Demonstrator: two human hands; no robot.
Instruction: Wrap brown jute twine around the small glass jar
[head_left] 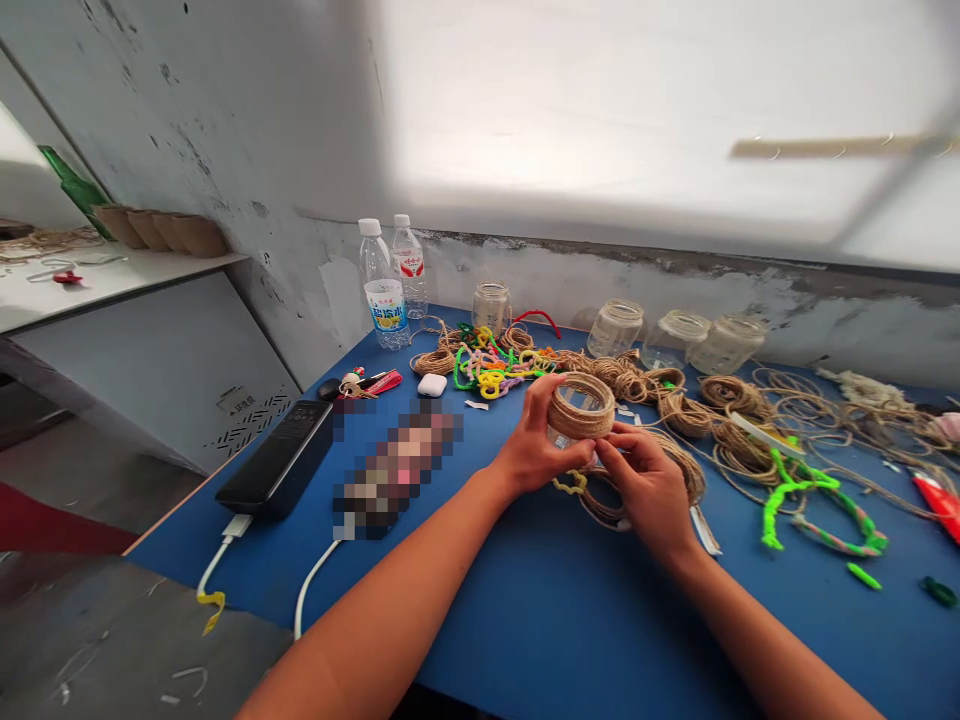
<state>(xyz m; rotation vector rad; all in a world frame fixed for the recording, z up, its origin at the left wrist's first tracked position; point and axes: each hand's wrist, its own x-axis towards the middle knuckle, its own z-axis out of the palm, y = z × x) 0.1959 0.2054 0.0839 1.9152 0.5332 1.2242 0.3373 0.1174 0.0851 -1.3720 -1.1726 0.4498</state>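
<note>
My left hand [534, 440] grips a small glass jar wrapped in brown twine [581, 408], held just above the blue table [570, 620]. My right hand [645, 485] is closed in a pinch at the jar's lower right side, on the twine. A loose coil of twine [679, 470] lies under and beside my right hand. A short yellow pipe cleaner [570, 485] lies on the table below my left hand.
Three bare glass jars [675, 340] and another [491, 305] stand along the back wall, with two water bottles [394, 285]. Coloured pipe cleaners [491, 365], twine bundles [731, 400], green pipe cleaners [806, 495], a black power bank [277, 460] with white cables, and an earbud case [432, 384] lie around.
</note>
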